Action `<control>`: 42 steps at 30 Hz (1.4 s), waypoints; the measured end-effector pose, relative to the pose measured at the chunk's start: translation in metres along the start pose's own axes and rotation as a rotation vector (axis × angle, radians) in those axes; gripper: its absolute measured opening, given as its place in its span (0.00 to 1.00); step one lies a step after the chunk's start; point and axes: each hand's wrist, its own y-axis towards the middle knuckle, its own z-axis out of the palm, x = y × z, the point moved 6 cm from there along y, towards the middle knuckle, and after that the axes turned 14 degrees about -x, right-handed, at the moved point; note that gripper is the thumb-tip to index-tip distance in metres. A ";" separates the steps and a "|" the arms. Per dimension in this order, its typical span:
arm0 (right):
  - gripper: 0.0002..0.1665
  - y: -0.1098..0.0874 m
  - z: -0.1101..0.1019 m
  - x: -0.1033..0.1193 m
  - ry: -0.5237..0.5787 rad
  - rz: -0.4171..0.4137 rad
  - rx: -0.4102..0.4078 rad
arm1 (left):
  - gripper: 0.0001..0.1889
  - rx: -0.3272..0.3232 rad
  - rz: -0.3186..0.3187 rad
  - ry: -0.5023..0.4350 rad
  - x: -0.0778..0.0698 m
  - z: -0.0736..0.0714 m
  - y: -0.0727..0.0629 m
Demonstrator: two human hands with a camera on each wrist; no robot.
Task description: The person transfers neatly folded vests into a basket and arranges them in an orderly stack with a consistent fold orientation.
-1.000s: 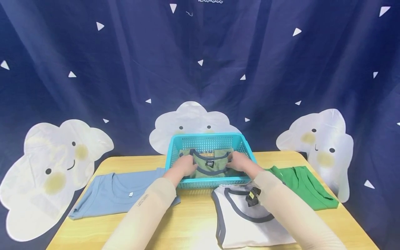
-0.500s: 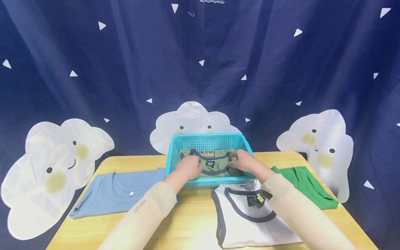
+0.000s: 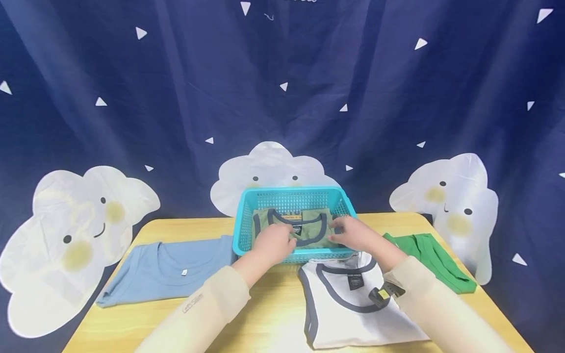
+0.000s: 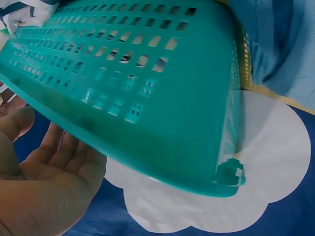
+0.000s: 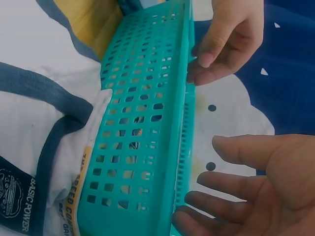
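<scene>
I read BASIC POWER on the white shirt's (image 5: pixel 34 37) label (image 5: pixel 15 199), on the near side of the right hand (image 3: pixel 356 234); CONTROL on the olive shirt (image 3: pixel 311 228) beside it; "Let's Slim" on the left hand's (image 3: pixel 273 243) sleeve (image 3: pixel 196 314).

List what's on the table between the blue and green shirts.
The teal basket, holding the olive shirt, and the white shirt on the basket's near side; the head view shows it.
</scene>
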 end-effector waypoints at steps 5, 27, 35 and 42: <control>0.27 -0.009 -0.007 0.002 0.007 0.005 -0.016 | 0.18 -0.028 0.039 -0.005 -0.007 -0.002 -0.007; 0.29 -0.046 -0.048 -0.019 0.112 0.022 -0.048 | 0.15 -0.049 0.123 -0.117 -0.045 -0.008 -0.034; 0.28 -0.058 -0.055 -0.029 0.132 0.035 -0.076 | 0.15 -0.038 0.132 -0.136 -0.051 -0.002 -0.043; 0.27 -0.071 -0.062 -0.046 0.138 0.041 -0.108 | 0.13 -0.031 0.153 -0.151 -0.056 0.006 -0.050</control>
